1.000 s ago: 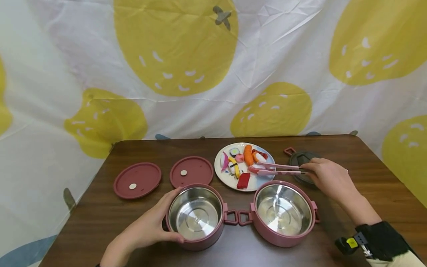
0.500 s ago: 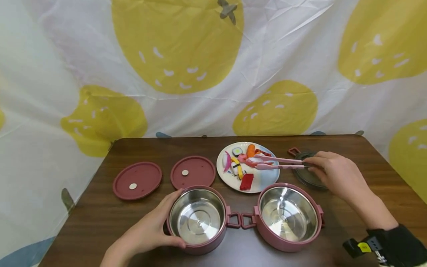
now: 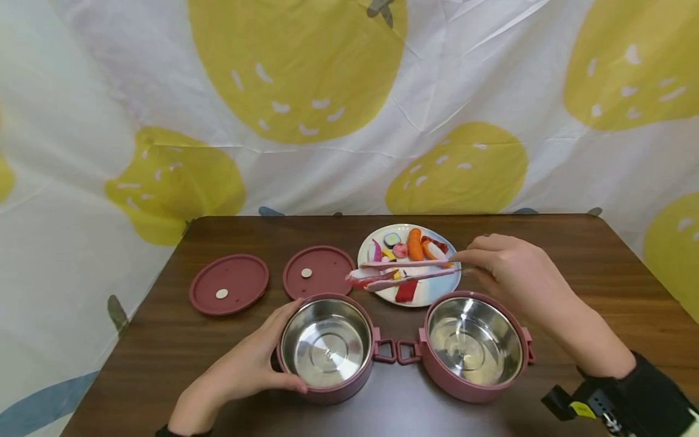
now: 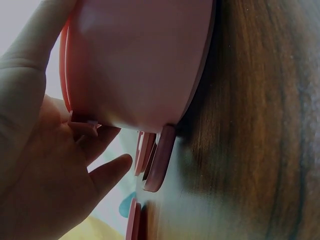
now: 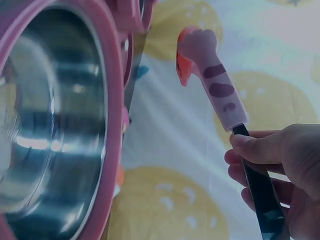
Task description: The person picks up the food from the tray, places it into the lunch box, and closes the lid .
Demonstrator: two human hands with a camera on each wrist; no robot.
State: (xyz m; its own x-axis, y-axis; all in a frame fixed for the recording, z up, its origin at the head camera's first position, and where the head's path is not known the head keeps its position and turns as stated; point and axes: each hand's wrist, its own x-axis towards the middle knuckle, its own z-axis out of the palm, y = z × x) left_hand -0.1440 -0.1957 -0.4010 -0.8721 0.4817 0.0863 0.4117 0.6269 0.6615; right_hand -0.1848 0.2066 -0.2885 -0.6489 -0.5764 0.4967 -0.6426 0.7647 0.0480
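Note:
My left hand (image 3: 246,364) grips the left side of a pink pot (image 3: 338,396) with a steel inside, thumb at the front of the rim. In the left wrist view its fingers lie around the pot's side handle (image 4: 82,125). My right hand (image 3: 519,273) pinches pink tongs (image 3: 417,263) with dark handle ends and paw-shaped tips (image 5: 200,45). Between the tips is a red-and-white toy sushi piece (image 3: 357,277), held in the air near the back of the left pot. A second pink pot (image 3: 464,393) stands to the right, its handle meeting the first pot's handle.
Behind the pots, a white plate (image 3: 441,286) bears several toy foods, among them an orange sausage-shaped piece (image 3: 414,244) and a red block (image 3: 406,292). Two round maroon lids (image 3: 240,273) lie at the back left. A patterned cloth (image 3: 327,182) hangs behind the table.
My right hand has lifted the tongs with the sushi piece off the plate and carried them left, toward the left pot. My left hand has stayed on its pot.

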